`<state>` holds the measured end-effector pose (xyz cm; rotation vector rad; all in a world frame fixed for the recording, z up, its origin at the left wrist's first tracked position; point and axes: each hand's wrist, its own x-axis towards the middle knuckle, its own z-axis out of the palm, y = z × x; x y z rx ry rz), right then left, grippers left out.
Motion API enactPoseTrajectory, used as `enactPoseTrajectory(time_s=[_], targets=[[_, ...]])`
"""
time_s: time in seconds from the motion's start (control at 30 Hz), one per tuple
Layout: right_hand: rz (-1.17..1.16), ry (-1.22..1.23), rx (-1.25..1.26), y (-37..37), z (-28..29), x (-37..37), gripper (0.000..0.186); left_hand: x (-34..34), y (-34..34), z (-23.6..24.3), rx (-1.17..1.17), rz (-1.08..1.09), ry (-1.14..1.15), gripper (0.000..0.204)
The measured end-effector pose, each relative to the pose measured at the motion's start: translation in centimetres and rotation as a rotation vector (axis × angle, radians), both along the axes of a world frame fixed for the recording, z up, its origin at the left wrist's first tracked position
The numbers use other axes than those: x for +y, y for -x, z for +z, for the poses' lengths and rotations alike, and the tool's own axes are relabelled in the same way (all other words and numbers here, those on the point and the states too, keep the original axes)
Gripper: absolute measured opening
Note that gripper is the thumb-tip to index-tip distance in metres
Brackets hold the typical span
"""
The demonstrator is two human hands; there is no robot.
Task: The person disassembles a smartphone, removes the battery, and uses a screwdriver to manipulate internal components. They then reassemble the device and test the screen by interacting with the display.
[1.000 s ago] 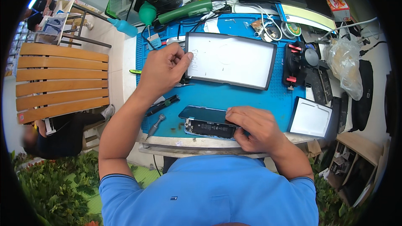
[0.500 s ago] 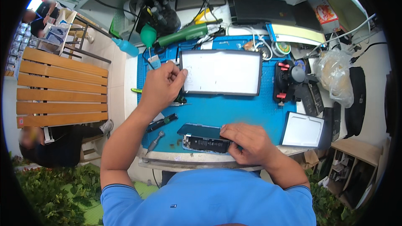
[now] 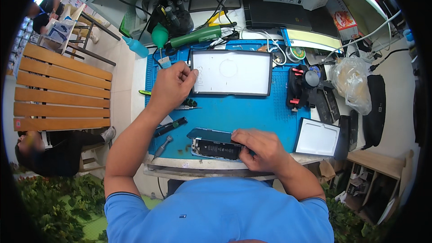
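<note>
My left hand (image 3: pixel 173 83) is closed, thumb and fingertips pinched together at the left edge of a dark-framed white board (image 3: pixel 243 78). Whether a small thing sits in that pinch is hidden. Near the front edge of the bench lies an opened phone (image 3: pixel 218 150), its battery and inner parts showing. Its dark screen panel (image 3: pixel 209 135) is tilted up along the far side. My right hand (image 3: pixel 261 148) grips the phone's right end, fingers on the panel and thumb by the body. A grey-handled screwdriver (image 3: pixel 162 147) lies left of the phone.
A blue mat (image 3: pixel 243 112) covers the bench. Left on it are a dark pen-like tool (image 3: pixel 171 127) and a thin driver (image 3: pixel 186 107). A black clamp holder (image 3: pixel 299 85) and white tray (image 3: pixel 318 136) stand right. Behind are a green air blower (image 3: pixel 159 36) and solder spool (image 3: pixel 295 54).
The whole view has shifted slightly. A faint circle now shows on the white board. Both hands keep nearly the same places and grips.
</note>
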<state>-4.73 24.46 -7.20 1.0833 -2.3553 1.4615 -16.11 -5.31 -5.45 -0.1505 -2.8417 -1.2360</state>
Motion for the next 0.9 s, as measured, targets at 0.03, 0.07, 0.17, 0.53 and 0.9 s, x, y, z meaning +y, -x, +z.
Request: enactPoseTrajectory(time_s=[0.03, 0.07, 0.17, 0.53, 0.9], targets=[[-0.003, -0.007, -0.002, 0.0, 0.0, 0.0, 0.043, 0.0, 0.0, 0.0, -0.004, 0.000, -0.010, 0.032], [-0.006, -0.013, -0.005, -0.1, 0.0, 0.0, 0.043, -0.1, 0.1, -0.1, -0.008, -0.001, -0.019, 0.033], [-0.031, -0.053, -0.015, -0.4, 0.0, 0.2, 0.043, -0.9, 1.0, -1.5, 0.045, 0.001, 0.026, 0.035], [-0.148, 0.012, -0.101, 0.0, -0.1, -0.1, 0.034, -0.4, 2.5, 0.8, -0.233, 0.066, 0.080, 0.049], [-0.197, 0.061, -0.356, -0.1, 0.0, -0.2, 0.039, -6.4, -8.7, 5.3, 0.010, 0.113, -0.120, 0.035]])
